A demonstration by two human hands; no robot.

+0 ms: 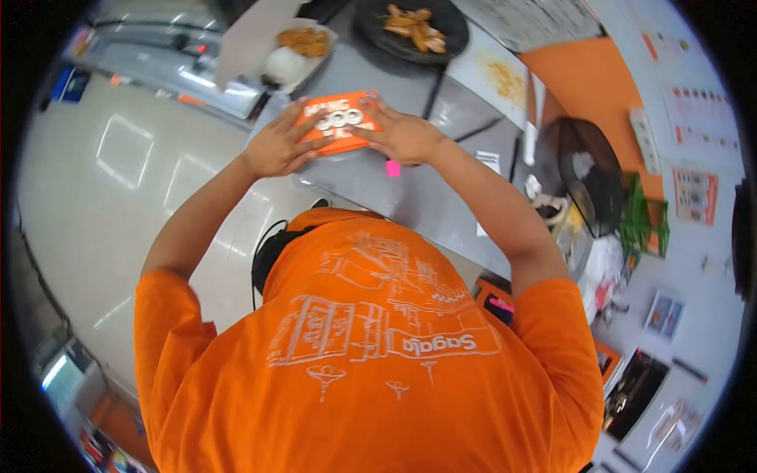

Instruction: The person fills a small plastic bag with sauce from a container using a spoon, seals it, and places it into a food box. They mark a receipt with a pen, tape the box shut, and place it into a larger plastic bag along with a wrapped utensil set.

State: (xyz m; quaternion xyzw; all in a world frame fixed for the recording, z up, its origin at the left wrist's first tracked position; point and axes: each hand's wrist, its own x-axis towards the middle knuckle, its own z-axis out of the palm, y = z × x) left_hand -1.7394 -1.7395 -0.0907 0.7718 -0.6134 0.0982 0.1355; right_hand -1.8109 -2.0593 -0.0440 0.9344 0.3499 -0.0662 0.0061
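An orange cardboard food box (341, 118) with white lettering lies closed on the grey counter (355, 178). My left hand (276, 147) grips its left side, fingers spread over the lid. On the other side my right hand (406, 135) holds the box, fingers reaching across the top. Just beyond it stands an open food box (310, 79) with white rice (284, 65) and browned food (303, 41). Cut browned pieces (414, 28) rest on a round dark board (369, 43) farther back.
A knife (530, 142) lies on the right beside a white surface with yellowish crumbs (505, 81). Nearby are a black mesh basket (587, 177) and a green basket (645, 217). A pink tag (393, 168) is at the counter's near side. Tiled floor (118, 205) extends to the left.
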